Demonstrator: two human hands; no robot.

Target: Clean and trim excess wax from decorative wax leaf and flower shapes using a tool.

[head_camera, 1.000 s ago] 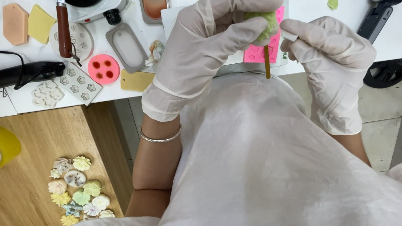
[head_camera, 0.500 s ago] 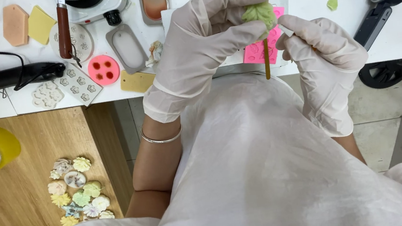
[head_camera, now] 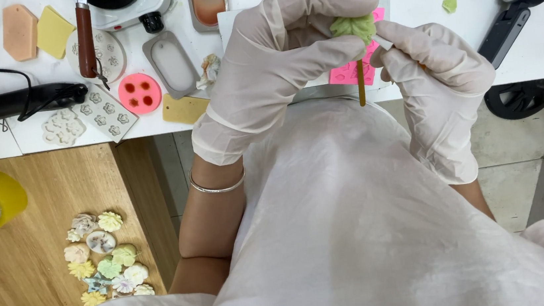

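Here, a pale green leaf-shaped wax piece point(head_camera: 353, 28) is pinched by the gloved left hand point(head_camera: 283, 59); its thin brown stick point(head_camera: 361, 83), running toward 6 o'clock, is gripped at 3 o'clock by the gloved right hand point(head_camera: 438, 84).

1. A green leaf point(head_camera: 353, 29) on a thin stick point(head_camera: 361, 83) is pinched by the gloved left hand point(head_camera: 283, 59).
2. The leaf's right edge is touched by the gloved right hand point(head_camera: 441, 83).
3. A pink mould point(head_camera: 139, 92), white moulds point(head_camera: 85, 114) and a black tool point(head_camera: 18, 102) are laid on the white table point(head_camera: 419, 25).
4. Pale cast flowers point(head_camera: 106, 259) are heaped on the wooden board point(head_camera: 25, 283) below.
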